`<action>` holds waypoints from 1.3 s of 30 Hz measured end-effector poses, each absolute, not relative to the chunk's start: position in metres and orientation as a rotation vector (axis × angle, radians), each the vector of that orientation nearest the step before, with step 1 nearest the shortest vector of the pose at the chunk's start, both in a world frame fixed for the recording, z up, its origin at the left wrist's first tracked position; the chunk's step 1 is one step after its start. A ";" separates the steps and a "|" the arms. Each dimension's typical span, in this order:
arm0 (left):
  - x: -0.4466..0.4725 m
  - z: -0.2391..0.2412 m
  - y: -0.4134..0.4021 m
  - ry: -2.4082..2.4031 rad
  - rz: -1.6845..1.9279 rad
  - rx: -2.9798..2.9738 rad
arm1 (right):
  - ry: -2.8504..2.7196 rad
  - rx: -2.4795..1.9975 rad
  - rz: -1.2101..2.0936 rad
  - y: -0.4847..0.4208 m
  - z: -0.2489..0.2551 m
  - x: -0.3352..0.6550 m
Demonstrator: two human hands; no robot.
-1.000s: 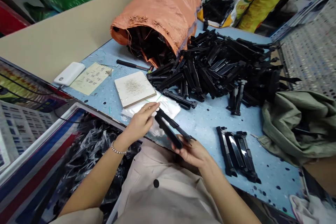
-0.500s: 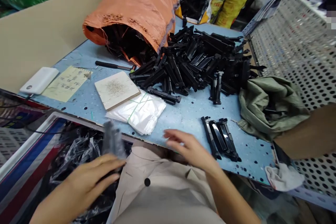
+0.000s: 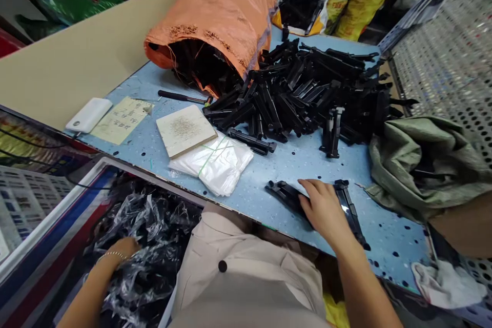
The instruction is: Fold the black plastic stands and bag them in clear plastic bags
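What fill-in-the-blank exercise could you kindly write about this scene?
The right hand touches a black part; the colour of the tabletop is ____.
The left hand has a beaded ____ at its wrist.
The largest sack is coloured ____.
The square board overlaps a plastic bundle tied with string coloured ____.

Missing words: blue; bracelet; orange; green.

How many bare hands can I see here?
2: the left hand is down among clear plastic in the bin, its fingers partly hidden; the right hand is on black pieces on the blue table.
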State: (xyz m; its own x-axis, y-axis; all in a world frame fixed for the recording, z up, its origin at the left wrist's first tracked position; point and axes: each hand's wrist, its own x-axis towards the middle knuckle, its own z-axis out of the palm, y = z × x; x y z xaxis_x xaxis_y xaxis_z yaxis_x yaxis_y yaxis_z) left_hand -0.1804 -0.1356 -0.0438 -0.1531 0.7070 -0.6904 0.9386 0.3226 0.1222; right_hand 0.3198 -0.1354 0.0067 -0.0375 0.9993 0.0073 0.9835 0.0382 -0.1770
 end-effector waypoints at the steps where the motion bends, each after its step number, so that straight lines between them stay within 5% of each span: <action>1: -0.171 -0.038 -0.125 1.887 -0.436 1.466 | -2.183 -2.089 0.199 -0.140 0.007 0.327; 8: -0.018 0.025 -0.064 1.453 0.511 2.119 | -2.171 -2.068 0.566 -0.163 0.004 0.353; 11: 0.030 0.018 -0.040 1.554 0.557 2.291 | -2.023 -2.119 0.591 -0.165 -0.002 0.353; 25: -0.001 0.006 0.004 1.212 0.880 1.006 | -0.424 -1.048 1.873 -0.084 0.018 0.216; 39: -0.016 0.021 -0.016 1.187 1.108 0.888 | -0.437 -1.011 1.811 -0.055 0.018 0.202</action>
